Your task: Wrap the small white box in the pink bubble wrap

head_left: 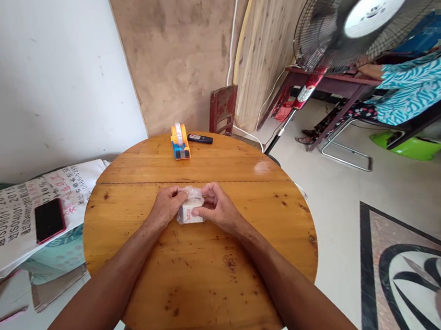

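A small white box with red print (188,213), inside a clear plastic bag (194,192), is between my hands at the middle of the round wooden table (216,270). My left hand (168,204) pinches the bag's plastic at the upper left. My right hand (217,207) is closed around the right side, its thumb pressed on the box's face and its fingers at the bunched plastic. Some fingertips of both hands are hidden behind the plastic.
A tape dispenser (180,142) and a black handheld device (200,138) lie near the table's far edge. Left are printed sacks (13,218) with a phone (50,220) on top. A standing fan (363,19) and a seated person (413,87) are at right.
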A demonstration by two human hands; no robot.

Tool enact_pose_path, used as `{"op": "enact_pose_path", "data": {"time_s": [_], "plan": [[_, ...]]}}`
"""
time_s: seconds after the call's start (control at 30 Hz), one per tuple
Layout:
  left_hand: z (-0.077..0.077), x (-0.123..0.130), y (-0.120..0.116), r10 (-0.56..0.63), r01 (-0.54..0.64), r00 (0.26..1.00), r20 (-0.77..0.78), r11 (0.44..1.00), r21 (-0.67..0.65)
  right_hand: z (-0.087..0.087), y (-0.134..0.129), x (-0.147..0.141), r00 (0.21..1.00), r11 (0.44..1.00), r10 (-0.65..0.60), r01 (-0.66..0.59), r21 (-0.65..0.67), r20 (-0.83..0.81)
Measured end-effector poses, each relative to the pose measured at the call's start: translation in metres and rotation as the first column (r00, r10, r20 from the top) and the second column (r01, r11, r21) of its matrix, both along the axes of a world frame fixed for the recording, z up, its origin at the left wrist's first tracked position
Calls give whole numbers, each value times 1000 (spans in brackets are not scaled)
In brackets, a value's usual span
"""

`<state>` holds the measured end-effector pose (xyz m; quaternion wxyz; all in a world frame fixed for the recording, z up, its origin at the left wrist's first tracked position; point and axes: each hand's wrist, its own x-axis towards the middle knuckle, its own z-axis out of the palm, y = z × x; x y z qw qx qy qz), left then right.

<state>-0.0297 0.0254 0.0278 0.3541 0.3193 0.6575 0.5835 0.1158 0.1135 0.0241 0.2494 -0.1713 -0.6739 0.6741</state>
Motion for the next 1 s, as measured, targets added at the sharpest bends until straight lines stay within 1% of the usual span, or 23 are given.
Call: {"op": "enact_pose_path", "data": {"time_s": [0.17, 0.27, 0.33, 0.4, 0.5, 0.67, 0.73, 0.83, 0.93, 1.0], "plan": [[2, -2, 2, 7, -6, 999, -37, 1000, 13, -4, 2, 0, 998, 997, 60, -60, 39, 9], [2, -3, 2, -13, 13, 1000, -12, 1000, 27, -8, 5, 0, 998, 992, 63, -66, 109, 29], [1, -4, 3, -29, 29, 1000, 3, 998, 47, -11, 8, 1, 998, 981, 44, -50, 187, 36], [-1, -5, 4, -30, 29, 999, 11, 997, 74, -11, 10, 2, 998, 956, 39, -50, 289, 43], [-5, -6, 5, -23, 21, 1000, 19, 995, 103, -8, 10, 4, 996, 900, 52, -76, 430, 66], [-8, -4, 4, -10, 9, 1000, 5, 991, 132, 1, 7, 5, 991, 815, 36, -104, 571, 129], [-8, -3, 4, -13, 14, 1000, -4, 989, 147, 5, 5, 3, 986, 790, 22, -118, 602, 164], [-8, -3, 4, -13, 21, 999, -50, 987, 161, 10, 3, -1, 977, 775, 11, -141, 616, 211], [-10, -3, 5, -7, 20, 996, -84, 989, 147, 12, 2, -4, 967, 779, 11, -169, 604, 256], [-10, -3, 4, -6, 17, 997, -78, 991, 133, 11, 2, -5, 966, 798, 15, -167, 579, 258]]}}
